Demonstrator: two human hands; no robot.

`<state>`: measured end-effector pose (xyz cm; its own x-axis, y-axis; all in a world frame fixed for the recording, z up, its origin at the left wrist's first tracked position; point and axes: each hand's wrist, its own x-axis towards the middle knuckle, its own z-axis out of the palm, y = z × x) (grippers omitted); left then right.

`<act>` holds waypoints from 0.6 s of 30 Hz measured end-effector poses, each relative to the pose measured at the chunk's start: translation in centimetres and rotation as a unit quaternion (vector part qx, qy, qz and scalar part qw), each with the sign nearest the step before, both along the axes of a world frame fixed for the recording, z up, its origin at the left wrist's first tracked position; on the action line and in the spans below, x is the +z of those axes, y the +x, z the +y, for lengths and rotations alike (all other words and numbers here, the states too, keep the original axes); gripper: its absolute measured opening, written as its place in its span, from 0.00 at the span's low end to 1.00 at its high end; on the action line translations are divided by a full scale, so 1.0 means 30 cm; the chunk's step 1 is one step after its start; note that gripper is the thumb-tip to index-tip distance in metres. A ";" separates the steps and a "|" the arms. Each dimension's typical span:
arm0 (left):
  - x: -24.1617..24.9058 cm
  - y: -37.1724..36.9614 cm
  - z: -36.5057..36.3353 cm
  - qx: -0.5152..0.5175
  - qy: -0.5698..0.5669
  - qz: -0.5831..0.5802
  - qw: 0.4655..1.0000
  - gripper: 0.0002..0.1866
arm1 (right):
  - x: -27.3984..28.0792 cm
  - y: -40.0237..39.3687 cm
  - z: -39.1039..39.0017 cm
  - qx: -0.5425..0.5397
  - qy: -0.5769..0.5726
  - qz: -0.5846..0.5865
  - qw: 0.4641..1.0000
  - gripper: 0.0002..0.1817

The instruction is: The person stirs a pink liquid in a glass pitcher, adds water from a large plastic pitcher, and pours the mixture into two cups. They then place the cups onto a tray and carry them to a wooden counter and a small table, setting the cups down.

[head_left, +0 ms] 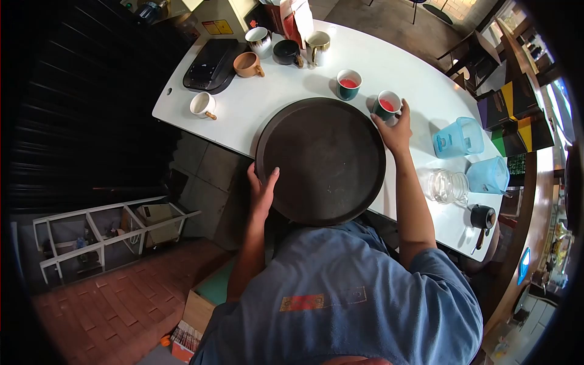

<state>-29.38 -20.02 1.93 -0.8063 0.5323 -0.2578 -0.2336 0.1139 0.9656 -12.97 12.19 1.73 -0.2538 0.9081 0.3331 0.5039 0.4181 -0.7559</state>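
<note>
My left hand [262,190] grips the left rim of a large round dark brown serving tray [322,161], thumb on top and fingers at its edge. Nothing stands on the tray, which overlaps the front edge of the white table. Beyond its upper right rim, my right hand [396,126] is closed around a green-and-white cup [388,97] with red liquid in it. A second green-and-white cup [348,84], also holding red liquid, stands to the left of it, just past the tray's far rim. The underside of the tray is hidden.
On the white table [234,139] are a white cup [203,106], a brown cup [246,64], a black cup [286,53] and a black scale-like device [210,66]. To the right stand blue pitchers [459,139], a glass jug [447,187] and a small black pot [482,216].
</note>
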 end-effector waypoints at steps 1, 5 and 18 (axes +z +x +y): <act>0.003 -0.008 -0.006 -0.030 0.013 0.004 0.999 0.40 | 0.001 -0.013 0.016 -0.001 0.003 -0.001 1.000 0.40; -0.005 -0.031 -0.026 -0.075 -0.008 0.000 0.997 0.42 | 0.015 -0.029 0.037 0.030 -0.065 -0.006 0.997 0.40; -0.009 -0.041 -0.027 -0.090 -0.029 0.011 0.995 0.43 | 0.192 0.012 -0.174 0.167 -0.096 0.039 0.980 0.37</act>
<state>-30.62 -20.84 1.67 -0.7054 0.6526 -0.2767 -0.1840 0.2084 0.9606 -12.61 6.97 7.49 -0.5290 0.8261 0.1941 0.3001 0.3961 -0.8678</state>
